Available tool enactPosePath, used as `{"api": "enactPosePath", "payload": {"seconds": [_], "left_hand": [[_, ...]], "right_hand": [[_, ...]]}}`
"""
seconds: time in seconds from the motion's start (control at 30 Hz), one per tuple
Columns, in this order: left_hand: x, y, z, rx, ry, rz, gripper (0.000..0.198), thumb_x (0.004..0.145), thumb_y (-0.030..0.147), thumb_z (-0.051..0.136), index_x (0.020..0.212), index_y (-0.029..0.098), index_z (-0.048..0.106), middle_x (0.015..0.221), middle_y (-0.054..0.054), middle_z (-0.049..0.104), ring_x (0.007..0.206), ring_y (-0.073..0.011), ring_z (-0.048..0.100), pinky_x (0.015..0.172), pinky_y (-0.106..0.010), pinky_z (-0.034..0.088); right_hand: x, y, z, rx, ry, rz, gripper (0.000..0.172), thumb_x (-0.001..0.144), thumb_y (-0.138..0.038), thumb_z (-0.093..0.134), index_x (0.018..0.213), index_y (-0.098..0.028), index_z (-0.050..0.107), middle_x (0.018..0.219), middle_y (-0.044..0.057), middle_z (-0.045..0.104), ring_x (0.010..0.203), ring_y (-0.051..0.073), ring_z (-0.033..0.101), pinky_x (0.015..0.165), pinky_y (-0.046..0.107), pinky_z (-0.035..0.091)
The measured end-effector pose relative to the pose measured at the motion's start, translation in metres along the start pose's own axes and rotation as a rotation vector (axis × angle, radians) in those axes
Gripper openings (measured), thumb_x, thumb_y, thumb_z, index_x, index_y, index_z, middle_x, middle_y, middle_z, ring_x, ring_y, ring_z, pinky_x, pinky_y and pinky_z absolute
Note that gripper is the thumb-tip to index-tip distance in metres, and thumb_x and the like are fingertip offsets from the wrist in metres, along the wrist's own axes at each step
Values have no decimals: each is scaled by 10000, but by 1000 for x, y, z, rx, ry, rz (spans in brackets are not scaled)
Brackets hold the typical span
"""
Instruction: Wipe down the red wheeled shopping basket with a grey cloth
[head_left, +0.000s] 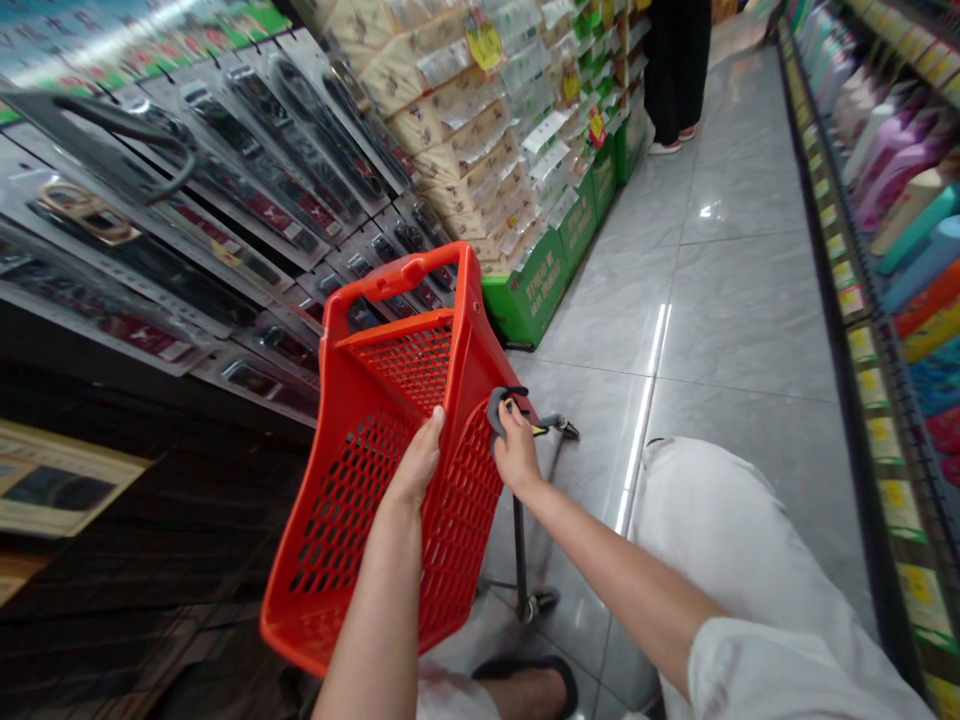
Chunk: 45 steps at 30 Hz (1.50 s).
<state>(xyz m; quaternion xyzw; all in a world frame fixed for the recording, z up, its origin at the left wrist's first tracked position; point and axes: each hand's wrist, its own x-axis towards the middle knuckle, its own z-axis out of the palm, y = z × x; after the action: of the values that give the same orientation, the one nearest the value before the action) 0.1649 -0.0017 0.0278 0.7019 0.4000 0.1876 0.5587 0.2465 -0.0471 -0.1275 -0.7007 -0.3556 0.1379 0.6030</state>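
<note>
A red plastic shopping basket (360, 470) with perforated walls and a moulded top handle hangs tilted in front of me in a store aisle. My left hand (417, 462) rests on its near rim, fingers curled over the edge. My right hand (514, 447) is closed around the grey grip (498, 405) of the basket's pull handle, beside the basket's right wall. A thin dark metal bar (519, 545) runs down from that grip to the floor. The basket's inside looks empty as far as it shows.
Shelves of packaged dark goods (225, 200) line the left side, with stacked bagged goods on green displays (540, 280) farther on. Colourful products fill the right-hand shelving (900, 200). Grey tiled floor (735, 280) runs ahead, where another person's legs (675, 70) stand.
</note>
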Motion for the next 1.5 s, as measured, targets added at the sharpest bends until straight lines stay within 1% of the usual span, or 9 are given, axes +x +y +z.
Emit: {"api": "enactPosePath", "payload": {"seconds": [0.13, 0.33, 0.57, 0.8, 0.93, 1.03, 1.27, 1.43, 1.5], "left_hand": [[2, -3, -2, -17, -25, 0, 776, 747, 733, 513, 1203, 120, 648, 1152, -118, 695, 1259, -282, 521, 1120, -409, 341], [-5, 11, 5, 167, 98, 53, 850, 721, 790, 462, 1146, 85, 675, 1157, -134, 690, 1216, -315, 551, 1089, -432, 369], [-53, -5, -23, 278, -51, 71, 712, 889, 657, 310, 1409, 193, 453, 1465, -34, 439, 1408, -234, 313, 1166, -391, 252], [-72, -25, -24, 187, -16, 22, 837, 801, 739, 402, 1414, 171, 452, 1506, -69, 363, 1428, -259, 249, 1192, -381, 177], [-72, -20, -16, 126, -33, 47, 846, 774, 744, 450, 1379, 155, 500, 1483, -83, 408, 1423, -271, 264, 1194, -398, 175], [-74, -17, -12, 131, -15, 50, 820, 760, 751, 463, 1336, 175, 553, 1440, -76, 474, 1409, -266, 305, 1189, -389, 204], [-76, -14, -9, 120, 46, 20, 769, 765, 723, 495, 1296, 175, 593, 1379, -72, 542, 1417, -271, 287, 1185, -407, 221], [-69, -17, -9, 77, 17, 64, 836, 747, 756, 475, 1311, 147, 575, 1432, -75, 477, 1398, -278, 323, 1183, -387, 240], [-68, -18, -10, 60, 11, 68, 853, 741, 763, 476, 1317, 140, 567, 1440, -80, 465, 1395, -284, 327, 1182, -395, 238]], "right_hand": [[-11, -2, 1, -29, -4, -129, 774, 709, 33, 388, 1444, -209, 393, 1529, 103, 287, 1403, 234, 274, 1150, 417, 260], [-25, 24, 16, 18, 48, 222, 720, 698, 29, 407, 1386, -173, 482, 1371, 148, 381, 1300, 250, 429, 1101, 409, 345], [-13, -24, -3, 53, 21, -100, 723, 755, -64, 467, 1441, -282, 390, 1420, 80, 342, 1350, 225, 342, 1135, 378, 288], [-43, -1, 10, -55, -209, 395, 593, 713, -58, 504, 1301, -116, 558, 1112, 152, 553, 1015, 255, 604, 945, 377, 460], [-28, -27, 4, 60, -49, 124, 675, 703, -63, 500, 1367, -187, 499, 1139, 114, 509, 1114, 234, 533, 1025, 355, 399], [-22, -33, -8, 64, -51, -2, 731, 692, -48, 490, 1397, -241, 462, 1234, 95, 455, 1187, 221, 477, 1075, 352, 349], [-70, -22, -5, 18, -209, 283, 729, 677, 4, 456, 1391, -138, 465, 1141, 130, 506, 1099, 238, 549, 1012, 364, 420], [-70, -58, -16, 165, -152, -133, 754, 724, -18, 439, 1419, -311, 423, 1359, 57, 385, 1281, 187, 421, 1119, 339, 314], [-65, -52, -17, 173, -159, -159, 739, 720, -2, 422, 1380, -331, 477, 1377, 40, 378, 1301, 181, 406, 1128, 338, 303]]}}
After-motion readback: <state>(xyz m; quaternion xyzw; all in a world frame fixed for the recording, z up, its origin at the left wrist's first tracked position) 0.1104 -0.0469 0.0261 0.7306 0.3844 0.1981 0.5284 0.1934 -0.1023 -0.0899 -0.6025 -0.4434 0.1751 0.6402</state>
